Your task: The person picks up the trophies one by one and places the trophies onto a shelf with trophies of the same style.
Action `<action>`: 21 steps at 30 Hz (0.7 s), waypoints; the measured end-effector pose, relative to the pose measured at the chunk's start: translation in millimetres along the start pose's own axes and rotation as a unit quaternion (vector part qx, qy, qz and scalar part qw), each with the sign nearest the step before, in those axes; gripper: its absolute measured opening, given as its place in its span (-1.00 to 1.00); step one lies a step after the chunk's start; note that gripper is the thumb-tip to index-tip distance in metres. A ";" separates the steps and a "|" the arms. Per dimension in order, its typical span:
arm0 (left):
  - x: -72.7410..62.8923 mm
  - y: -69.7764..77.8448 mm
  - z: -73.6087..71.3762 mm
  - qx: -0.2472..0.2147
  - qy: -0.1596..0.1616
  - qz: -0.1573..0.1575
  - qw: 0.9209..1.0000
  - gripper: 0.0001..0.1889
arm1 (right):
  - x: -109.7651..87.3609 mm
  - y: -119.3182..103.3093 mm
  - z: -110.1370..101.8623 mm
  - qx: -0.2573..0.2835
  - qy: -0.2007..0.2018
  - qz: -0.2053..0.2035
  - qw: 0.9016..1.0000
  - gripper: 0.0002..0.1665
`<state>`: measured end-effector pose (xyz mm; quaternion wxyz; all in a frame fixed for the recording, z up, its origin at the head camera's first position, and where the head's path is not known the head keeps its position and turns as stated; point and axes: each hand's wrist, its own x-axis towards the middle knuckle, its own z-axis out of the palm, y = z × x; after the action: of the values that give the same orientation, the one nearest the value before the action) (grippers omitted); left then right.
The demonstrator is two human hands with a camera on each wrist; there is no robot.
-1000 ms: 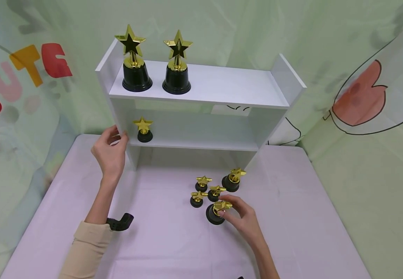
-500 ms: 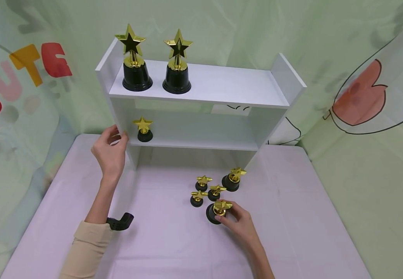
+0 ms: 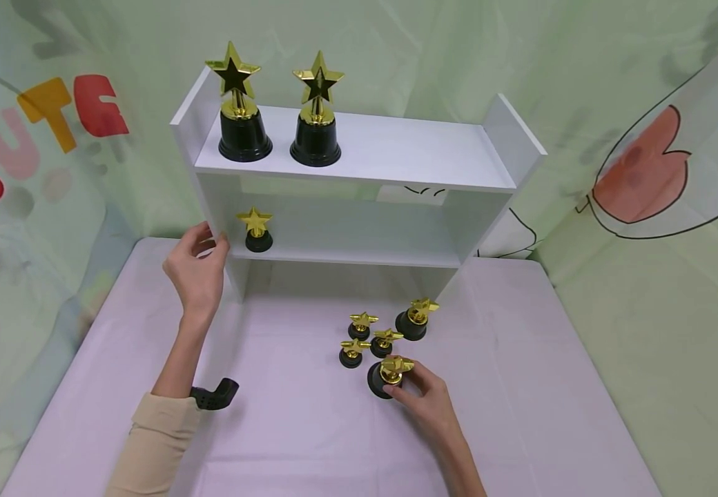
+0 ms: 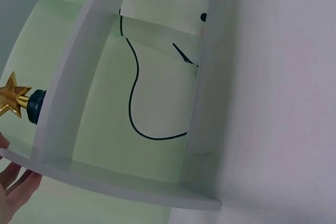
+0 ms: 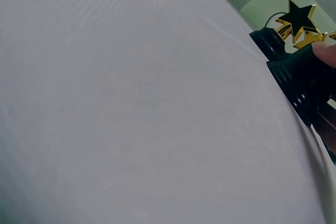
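Note:
My left hand (image 3: pixel 197 269) grips the left side panel of a white shelf unit (image 3: pixel 346 259); in the left wrist view its thumb and fingers lie on either side of the panel edge. My right hand (image 3: pixel 427 404) pinches a star trophy (image 3: pixel 382 381) with a gold star and black base, low at the tabletop. In the right wrist view the thumb lies on that trophy's black base (image 5: pixel 302 77). Close behind stand three small star trophies (image 3: pixel 351 358) and a larger one (image 3: pixel 411 326).
Two large star trophies (image 3: pixel 244 138) (image 3: pixel 315 141) stand on the top shelf, toward the left. A small star trophy (image 3: pixel 258 241) is at the left of the middle shelf. A pale cloth (image 3: pixel 297 428) covers the table, and printed curtains hang around it.
My right hand has shifted slightly left and down on the trophy, its fingers moving from the star toward the base. The left hand stays on the shelf panel.

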<state>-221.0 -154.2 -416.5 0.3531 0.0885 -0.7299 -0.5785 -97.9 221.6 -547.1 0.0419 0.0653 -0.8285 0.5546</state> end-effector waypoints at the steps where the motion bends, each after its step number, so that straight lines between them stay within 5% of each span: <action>1: -0.3 0.1 0.1 -0.001 -0.001 0.000 1.000 -0.73 | -0.2 -0.5 -0.1 -0.001 0.001 0.007 1.000 -0.48; 8: -1.8 1.8 1.2 0.001 -0.002 0.001 1.000 -0.72 | -2.8 -11.5 0.5 -0.035 0.016 0.065 0.997 -0.46; 21: -0.5 0.4 1.1 0.001 0.003 -0.002 1.000 -0.73 | -3.7 -28.5 -6.1 -0.055 0.020 0.064 0.996 -0.50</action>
<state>-221.1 -153.0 -416.4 0.3538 0.0919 -0.7295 -0.5781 -89.9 216.8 -519.2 0.0259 -0.0014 -0.8594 0.5107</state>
